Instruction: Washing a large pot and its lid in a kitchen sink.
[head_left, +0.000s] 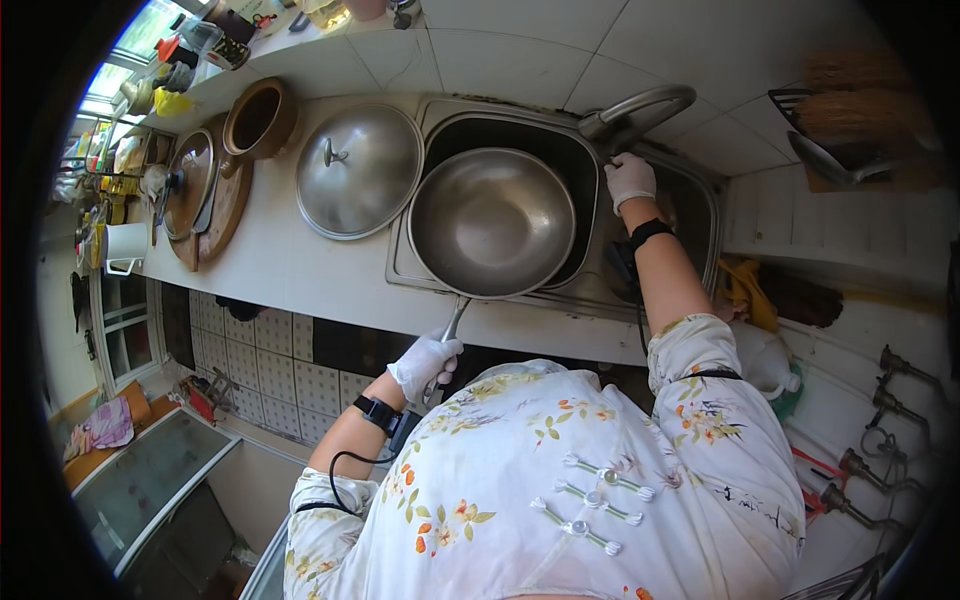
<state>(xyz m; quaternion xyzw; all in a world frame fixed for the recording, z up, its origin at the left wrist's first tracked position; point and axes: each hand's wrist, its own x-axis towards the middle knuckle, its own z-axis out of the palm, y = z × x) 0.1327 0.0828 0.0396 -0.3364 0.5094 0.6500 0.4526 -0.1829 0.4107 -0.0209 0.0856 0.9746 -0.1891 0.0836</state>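
A stainless steel wok (493, 217) rests over the left sink basin (480, 124), its inside facing up and showing nothing in it. My left hand (426, 366), in a thin white glove, is closed around the wok's metal handle (454, 321), which points towards my body. My right hand (630, 180), gloved too, is at the metal faucet (637, 112) behind the sink. Its fingers are curled by the faucet's lower part, and their exact grip is hidden. No water stream is visible. A domed metal lid (361, 172) lies knob up on the counter, left of the wok.
Further left are a brown clay pot (259, 120), a glass lid (187, 184), a round wooden board (229, 217) and a white mug (125, 247). The right sink basin (694, 217) lies under my right forearm. Bottles (214, 45) line the sill. Pipe valves (896, 382) stick out at right.
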